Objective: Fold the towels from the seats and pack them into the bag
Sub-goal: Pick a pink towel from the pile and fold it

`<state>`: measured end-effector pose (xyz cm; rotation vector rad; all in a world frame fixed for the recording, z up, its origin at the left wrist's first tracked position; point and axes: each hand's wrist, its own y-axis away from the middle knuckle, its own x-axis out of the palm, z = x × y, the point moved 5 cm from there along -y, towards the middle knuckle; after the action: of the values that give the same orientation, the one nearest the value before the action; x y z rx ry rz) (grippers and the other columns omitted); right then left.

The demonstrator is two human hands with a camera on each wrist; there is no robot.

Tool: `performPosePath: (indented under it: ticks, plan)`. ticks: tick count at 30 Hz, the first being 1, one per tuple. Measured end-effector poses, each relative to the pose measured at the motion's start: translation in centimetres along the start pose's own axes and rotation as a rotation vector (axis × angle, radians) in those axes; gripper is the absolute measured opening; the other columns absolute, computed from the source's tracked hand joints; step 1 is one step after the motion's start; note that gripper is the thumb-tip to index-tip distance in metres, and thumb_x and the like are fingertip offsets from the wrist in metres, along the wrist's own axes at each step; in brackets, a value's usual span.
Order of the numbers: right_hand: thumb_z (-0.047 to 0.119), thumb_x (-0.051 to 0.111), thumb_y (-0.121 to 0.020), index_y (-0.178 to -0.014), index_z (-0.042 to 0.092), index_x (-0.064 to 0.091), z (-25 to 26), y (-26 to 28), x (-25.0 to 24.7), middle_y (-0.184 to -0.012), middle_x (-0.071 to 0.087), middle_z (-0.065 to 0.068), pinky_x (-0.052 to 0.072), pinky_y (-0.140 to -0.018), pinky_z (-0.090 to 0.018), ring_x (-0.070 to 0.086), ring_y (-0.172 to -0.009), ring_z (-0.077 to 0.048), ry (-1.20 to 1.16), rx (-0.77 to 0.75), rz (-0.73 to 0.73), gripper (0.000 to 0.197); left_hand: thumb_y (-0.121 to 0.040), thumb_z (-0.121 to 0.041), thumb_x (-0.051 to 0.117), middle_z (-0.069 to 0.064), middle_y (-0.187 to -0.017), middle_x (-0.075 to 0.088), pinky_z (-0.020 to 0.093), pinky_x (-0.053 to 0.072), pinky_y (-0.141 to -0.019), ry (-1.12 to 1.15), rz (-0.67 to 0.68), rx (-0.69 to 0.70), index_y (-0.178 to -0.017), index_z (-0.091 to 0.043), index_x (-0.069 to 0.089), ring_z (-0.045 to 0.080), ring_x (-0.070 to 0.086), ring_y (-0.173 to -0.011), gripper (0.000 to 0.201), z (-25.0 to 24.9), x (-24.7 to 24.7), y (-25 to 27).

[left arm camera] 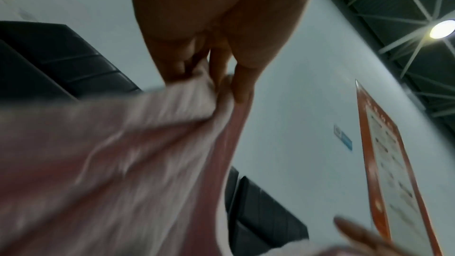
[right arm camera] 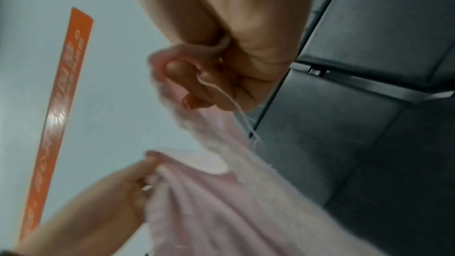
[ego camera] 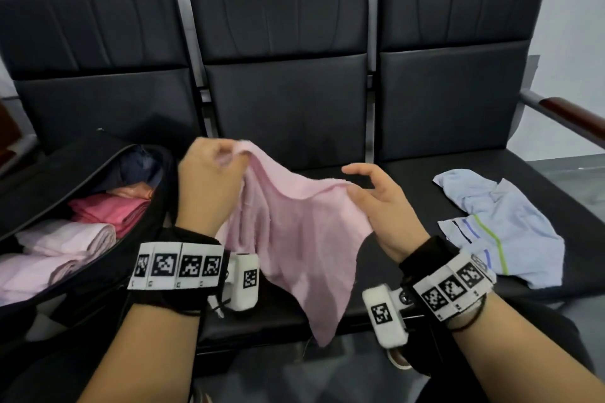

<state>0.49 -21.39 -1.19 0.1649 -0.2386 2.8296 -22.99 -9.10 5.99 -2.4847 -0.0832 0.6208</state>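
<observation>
A pale pink towel point(ego camera: 294, 226) hangs spread between both hands above the middle seat, its lower corner drooping past the seat's front edge. My left hand point(ego camera: 226, 154) grips the towel's upper left corner, bunched in curled fingers point(left arm camera: 238, 89). My right hand point(ego camera: 355, 183) pinches the top edge further right between thumb and curled fingers point(right arm camera: 177, 69), index finger raised. The towel point(left arm camera: 123, 163) point(right arm camera: 221, 211) fills the lower part of both wrist views. A black bag point(ego camera: 65, 173) lies open on the left seat. A light blue striped towel point(ego camera: 504, 226) lies crumpled on the right seat.
Inside the bag lie folded pink towels point(ego camera: 65, 239), a rose one point(ego camera: 111, 209) and darker cloth behind. Three black padded seats point(ego camera: 288, 101) stand in a row against a pale wall. A wooden armrest point(ego camera: 569, 111) juts out at the right end.
</observation>
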Motion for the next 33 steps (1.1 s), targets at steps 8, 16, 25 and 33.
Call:
performPosePath:
  ticks: [8,16,25,33]
  plan:
    - [-0.012,0.039,-0.081,-0.105,0.013,0.070,-2.2,0.7,2.6,-0.088,0.071,-0.010,0.053,-0.062,-0.031,0.064,-0.074,-0.019,0.097,0.180,0.298,0.047,-0.092,0.003,0.052,-0.010,-0.105,0.064,0.011,0.044,-0.089,-0.015,0.374,-0.085,-0.095,-0.025,0.071,-0.007,0.058,-0.093,0.034,2.9,3.4,5.6]
    - [0.002,0.054,-0.090,-0.084,0.018,0.072,-1.5,0.3,5.3,-0.063,0.069,0.004,0.049,-0.051,-0.025,0.066,-0.054,-0.016,0.447,-0.013,0.251,0.024,-0.088,-0.003,0.064,-0.020,-0.089,0.070,0.009,0.047,-0.072,0.129,0.446,-0.038,-0.093,-0.029,0.071,-0.002,0.065,-0.086,0.027,1.0,3.3,7.6]
    - [0.043,0.066,-0.091,-0.063,0.024,0.063,-1.7,0.0,6.6,-0.054,0.066,-0.002,0.048,-0.046,-0.023,0.059,-0.044,-0.016,0.652,-0.008,0.271,0.033,-0.088,-0.020,0.072,-0.012,-0.097,0.070,0.021,0.054,-0.077,0.186,0.662,0.012,-0.102,-0.030,0.075,0.009,0.067,-0.092,0.017,-0.8,2.5,8.5]
    - [0.032,0.066,-0.093,-0.073,0.018,0.065,-2.3,0.2,6.8,-0.055,0.063,0.002,0.045,-0.048,-0.020,0.056,-0.045,-0.007,0.628,0.031,0.378,0.024,-0.091,-0.011,0.065,-0.016,-0.091,0.070,0.015,0.050,-0.076,0.072,0.633,0.114,-0.099,-0.025,0.077,0.005,0.067,-0.090,0.020,0.2,2.4,8.1]
